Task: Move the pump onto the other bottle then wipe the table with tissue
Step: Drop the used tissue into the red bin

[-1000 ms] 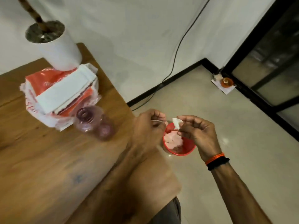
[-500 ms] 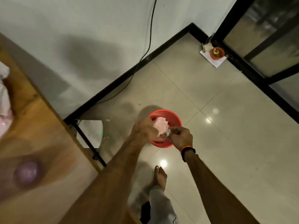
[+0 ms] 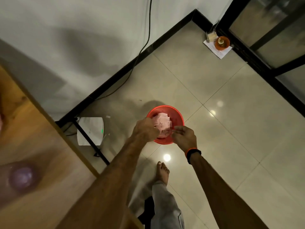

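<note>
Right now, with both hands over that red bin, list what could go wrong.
1. The red bin already looks heaped with tissue; whatever the left hand and right hand push in may spill onto the floor.
2. The purple bottle stands near the wooden table corner beside the left forearm; drawing back could knock it.

Bare-armed person with two wristbands

Both forearms were uncovered, with no sleeves in view. The right wrist (image 3: pixel 193 153) carried a thin orange band beside a wider black one. A light grey trouser leg (image 3: pixel 166 207) ended above a bare foot (image 3: pixel 162 172).
</note>
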A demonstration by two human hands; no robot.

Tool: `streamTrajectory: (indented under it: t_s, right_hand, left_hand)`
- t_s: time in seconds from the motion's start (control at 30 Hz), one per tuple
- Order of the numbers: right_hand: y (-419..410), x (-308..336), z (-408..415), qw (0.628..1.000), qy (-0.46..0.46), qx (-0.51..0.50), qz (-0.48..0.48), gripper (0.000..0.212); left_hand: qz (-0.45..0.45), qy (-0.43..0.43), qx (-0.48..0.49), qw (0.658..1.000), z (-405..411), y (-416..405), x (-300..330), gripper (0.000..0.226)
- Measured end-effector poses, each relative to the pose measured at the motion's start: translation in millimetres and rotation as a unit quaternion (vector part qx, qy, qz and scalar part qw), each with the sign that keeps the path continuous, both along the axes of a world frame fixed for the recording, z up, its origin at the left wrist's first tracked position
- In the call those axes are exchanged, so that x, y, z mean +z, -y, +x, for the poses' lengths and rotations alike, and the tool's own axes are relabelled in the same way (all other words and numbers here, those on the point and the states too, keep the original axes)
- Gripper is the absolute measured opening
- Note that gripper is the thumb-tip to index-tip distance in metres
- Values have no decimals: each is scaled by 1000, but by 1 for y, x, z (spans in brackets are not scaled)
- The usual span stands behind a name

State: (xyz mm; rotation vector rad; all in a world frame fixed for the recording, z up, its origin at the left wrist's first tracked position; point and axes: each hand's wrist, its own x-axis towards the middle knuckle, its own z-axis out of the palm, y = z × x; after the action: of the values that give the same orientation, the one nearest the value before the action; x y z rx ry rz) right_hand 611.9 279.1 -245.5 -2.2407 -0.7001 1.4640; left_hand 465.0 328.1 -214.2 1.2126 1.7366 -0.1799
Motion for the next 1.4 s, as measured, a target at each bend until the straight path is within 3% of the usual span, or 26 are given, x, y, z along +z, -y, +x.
streamTrajectory:
  t_s: [0.27, 0.57, 0.7, 0.97, 1.1, 1.4]
  right_hand:
    - [9, 83, -22, 996, -9, 19, 82, 23]
    - [47, 209, -93, 969, -26, 124, 212, 26]
    - [65, 245, -139, 954, -31, 186, 233, 24]
    - [87, 269, -226, 936, -29, 280, 213, 33]
    - [83, 273, -246, 929, -12, 311, 201, 47]
    - [79, 282, -253, 935, -23, 298, 191, 44]
  left_hand:
    - [72, 67, 109, 989, -16, 31, 80, 26]
    - [215, 133, 276, 927, -75, 111, 206, 30]
    - [216, 146, 319, 911, -116, 159, 233, 30]
    - [195, 92, 457, 863, -206, 208, 246, 23]
    - [218, 93, 427, 873, -230, 195, 256, 38]
    - [185, 200, 407, 872, -226, 167, 252, 51]
